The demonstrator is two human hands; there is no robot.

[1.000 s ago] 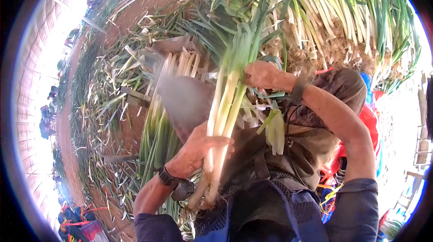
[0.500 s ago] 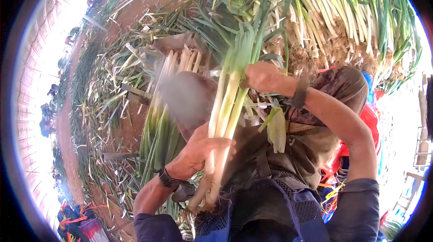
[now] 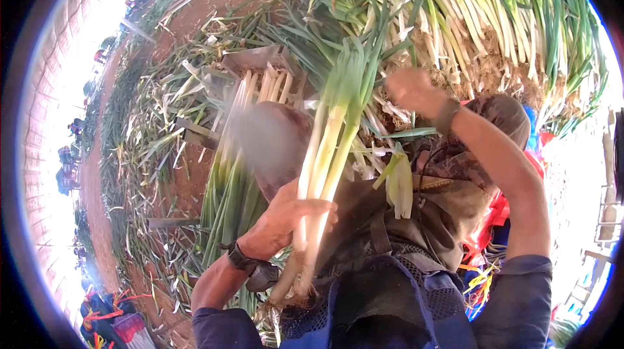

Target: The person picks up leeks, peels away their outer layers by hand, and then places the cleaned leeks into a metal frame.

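Note:
My left hand is wrapped round the white stalks of several leeks, above their roots. The held leeks slant over my lap, leaves pointing up and away, roots near my vest. My right hand is in the air to the right of the leaves, apart from the held leeks and blurred, so its fingers cannot be made out. A loose pale leaf lies on my lap. To the left of my knee, more leeks rest against a metal holder.
A large pile of leeks with roots fills the upper right. Leaf scraps cover the ground at left. A metal bar juts out at left. Red bags and coloured ties are at my right side.
My right hand has let go of the leeks' upper part and moved up and to the right. My left hand keeps its hold in nearly the same place.

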